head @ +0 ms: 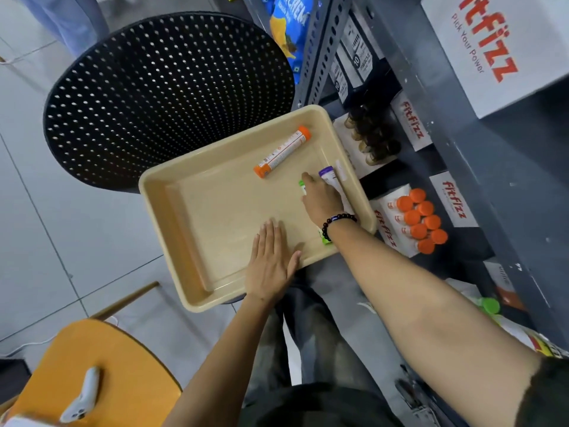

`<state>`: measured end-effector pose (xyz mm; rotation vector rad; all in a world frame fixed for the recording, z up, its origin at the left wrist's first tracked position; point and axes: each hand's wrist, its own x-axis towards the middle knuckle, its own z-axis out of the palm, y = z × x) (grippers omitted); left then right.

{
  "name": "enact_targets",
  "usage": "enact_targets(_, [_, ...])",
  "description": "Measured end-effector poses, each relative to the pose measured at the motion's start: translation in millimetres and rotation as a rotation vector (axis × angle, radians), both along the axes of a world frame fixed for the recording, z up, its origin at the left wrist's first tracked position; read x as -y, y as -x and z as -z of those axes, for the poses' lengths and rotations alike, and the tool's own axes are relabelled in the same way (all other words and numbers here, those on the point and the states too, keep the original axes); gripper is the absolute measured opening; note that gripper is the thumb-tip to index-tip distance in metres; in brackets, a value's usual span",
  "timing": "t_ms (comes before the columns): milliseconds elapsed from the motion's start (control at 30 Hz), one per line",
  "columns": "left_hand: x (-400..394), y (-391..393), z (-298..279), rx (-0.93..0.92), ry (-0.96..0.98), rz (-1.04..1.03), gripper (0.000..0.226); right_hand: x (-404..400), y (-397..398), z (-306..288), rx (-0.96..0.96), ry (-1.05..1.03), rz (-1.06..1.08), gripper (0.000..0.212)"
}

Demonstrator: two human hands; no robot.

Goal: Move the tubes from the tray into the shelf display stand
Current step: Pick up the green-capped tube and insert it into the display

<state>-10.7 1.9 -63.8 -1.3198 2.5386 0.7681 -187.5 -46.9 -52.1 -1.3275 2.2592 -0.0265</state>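
Three tubes remain in the beige tray (172,192): orange-capped tube (281,153) lying free near the far wall; purple-capped tube (331,178) and green-capped tube (302,187) under the right hand (321,200), whose grip I cannot tell. Judged light, rigid, smooth plastic, prone to rolling; take mid-barrel. Left hand (270,264) flat, fingers spread, steadying the tray. Orange display stand (391,223) on the shelf just beside looks nearly full; tray wall intervenes.
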Motion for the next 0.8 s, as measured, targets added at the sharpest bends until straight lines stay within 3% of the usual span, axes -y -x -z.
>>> enact_targets(267, [2.4,3.0,-8.7,0.04,-0.021,0.048,0.068,-22.6,2.4,-52.5,0.19,0.22,0.223,0.045])
enact_targets(333, [4.2,4.8,-20.1,0.015,0.007,0.098,0.069,-32.9,5.1,-75.7,0.165,0.28,0.284,0.046])
enact_targets(433, [10.9,8.3,-41.8,-0.029,0.051,0.197,0.095,-54.9,9.9,-116.9,0.121,0.382,0.392,0.047])
enact_targets(533, [19.3,25.3,-70.0,-0.127,0.09,0.266,0.1,-84.1,13.7,-163.2,0.05,0.51,0.491,0.047])
enact_targets(800, [-1.8,132.7,-158.0,-0.558,0.164,0.547,0.059,-183.3,25.6,-270.8,-0.289,0.73,0.677,0.043])
